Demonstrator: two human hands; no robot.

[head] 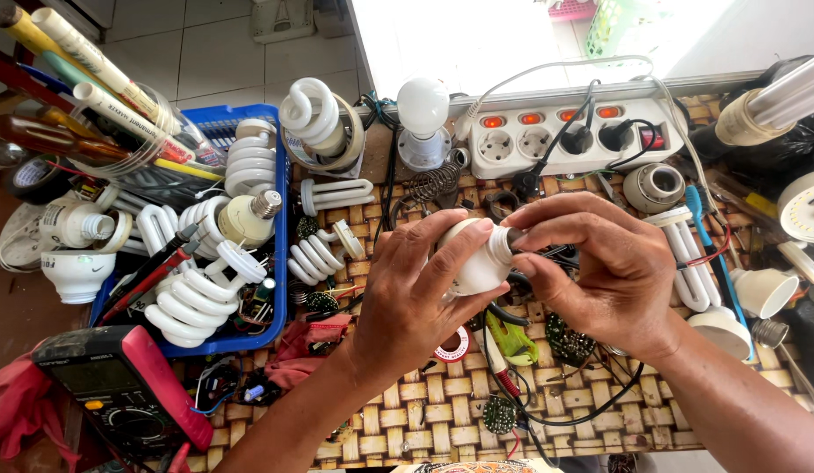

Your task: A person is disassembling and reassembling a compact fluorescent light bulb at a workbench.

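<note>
Both forearms come in from the bottom edge and meet over the middle of the woven mat (442,412). The left hand (415,298) is turned palm toward the centre, fingers curled around a white bulb housing (479,261), thumb lying across its upper side. The housing sits above the mat, tilted, its narrow neck pointing right. The right hand (599,271) faces it with the knuckles up; its thumb and forefinger are pinched together at the housing's neck, the other fingers bent loosely above. Whether they grip something small there cannot be told.

Left of the hands a blue tray (280,263) holds a heap of white spiral lamps (201,302), a lamp base with a metal screw cap (249,217) and bits of circuit board. Red and black probes (157,263) lie across its near corner. Behind the tray a clear jar (148,149) holds rolled paper tubes and a screwdriver (52,136) with an amber handle.

At the mat's far edge a white power strip (564,136) shows four lit orange switches and two black plugs. A round bulb (422,109) stands in a socket just left of it, and another spiral lamp (315,118) stands beyond that. A multimeter (118,385) with a red casing lies at the lower left. Small green circuit boards (569,337) and black wires lie on the mat under the hands. To the right are a U-tube lamp (687,258) and white cups (761,289).
</note>
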